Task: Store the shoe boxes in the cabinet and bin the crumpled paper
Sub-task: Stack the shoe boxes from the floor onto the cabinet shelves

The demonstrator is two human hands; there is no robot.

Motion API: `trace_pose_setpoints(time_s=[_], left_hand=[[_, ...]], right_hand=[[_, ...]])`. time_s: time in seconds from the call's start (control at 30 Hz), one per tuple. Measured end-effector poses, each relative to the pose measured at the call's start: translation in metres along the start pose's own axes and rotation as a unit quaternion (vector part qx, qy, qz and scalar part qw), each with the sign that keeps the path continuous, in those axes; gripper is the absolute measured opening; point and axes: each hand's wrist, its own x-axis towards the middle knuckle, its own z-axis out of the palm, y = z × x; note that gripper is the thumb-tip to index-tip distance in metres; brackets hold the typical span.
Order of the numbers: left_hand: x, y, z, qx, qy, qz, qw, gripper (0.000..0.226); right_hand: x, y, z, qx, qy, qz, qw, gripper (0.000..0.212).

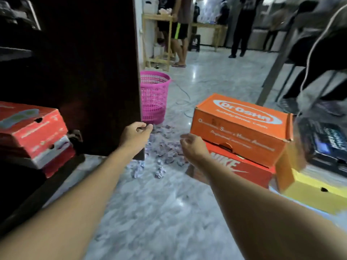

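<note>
An orange shoe box (242, 126) lies on top of a red Nike box (242, 170) on the floor at the right. A yellow box (317, 192) and a dark box (326, 141) sit further right. Red shoe boxes (35, 136) are stacked inside the dark cabinet (90, 72) at the left. Several crumpled paper balls (163, 151) lie on the floor before a pink mesh bin (154, 96). My left hand (136, 136) hovers by the cabinet door's edge, fingers loosely curled, holding nothing. My right hand (193, 147) is empty and half open, just left of the orange box.
The cabinet's open door (105, 81) stands between the shelves and the bin. A cable (185, 94) runs across the marble floor. People stand at the back by wooden tables (159, 40). A grey metal leg (272, 74) and a dark garment rise at the right.
</note>
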Motion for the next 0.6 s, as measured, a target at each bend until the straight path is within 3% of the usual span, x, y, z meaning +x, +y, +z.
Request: trace_pose_setpoints(time_s=[0.17,0.33,0.5,0.6], left_hand=[[-0.021,-0.004,0.087,-0.015,-0.097,-0.016,0.995,0.040],[-0.021,-0.023,0.165,-0.044,-0.154,-0.120,0.980,0.063],[-0.033,-0.051,0.233,-0.146,-0.172,-0.203,0.953,0.055],[-0.042,-0.068,0.270,-0.212,-0.137,-0.179,0.951,0.064]], right_hand=[[-0.043,0.097,-0.055,-0.031,0.078,0.110,0.990,0.031],[-0.060,0.182,-0.082,-0.033,0.239,0.191,0.951,0.028],[-0.052,0.243,-0.093,0.047,0.243,0.261,0.933,0.036],[-0.049,0.275,-0.092,0.130,0.238,0.261,0.926,0.050]])
